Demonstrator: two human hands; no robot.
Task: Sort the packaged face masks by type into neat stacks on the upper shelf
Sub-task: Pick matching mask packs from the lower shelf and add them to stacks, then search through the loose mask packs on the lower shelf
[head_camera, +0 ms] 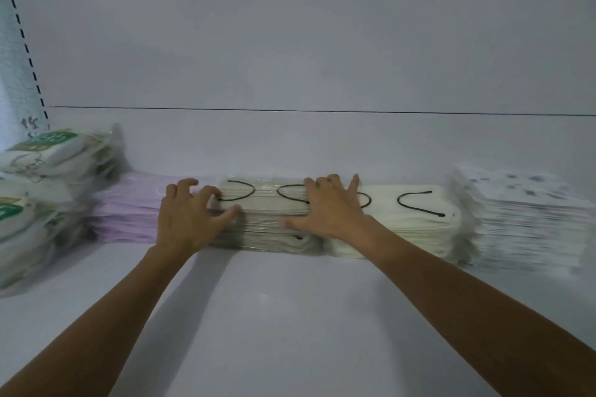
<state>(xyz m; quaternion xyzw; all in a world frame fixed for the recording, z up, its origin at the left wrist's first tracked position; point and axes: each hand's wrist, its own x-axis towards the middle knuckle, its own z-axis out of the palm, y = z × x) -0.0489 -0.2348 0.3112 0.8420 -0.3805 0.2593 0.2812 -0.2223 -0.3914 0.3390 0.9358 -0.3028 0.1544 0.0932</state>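
Nearest, the bare front of the white shelf (290,316) is crossed by two forearms (129,316) reaching inward. The left hand (190,216) is set at the left end of the grey stack (267,222) of packaged masks, its fingers (211,193) curled over the top edge and the thumb pressed to the front face, so the end is pinched, seemingly to square it. The right hand (329,213) is laid on the right end, fingers (322,185) spread flat on top and the thumb stretched along the front, apparently to hold the layers down. Just right of those fingers a cream stack (409,226) abuts, then a patterned stack (529,222). Left of the left fingers a lilac stack (129,216) and green-printed packs (48,190) are ranged. The types are thus kept apart in one row before the back wall (290,42)
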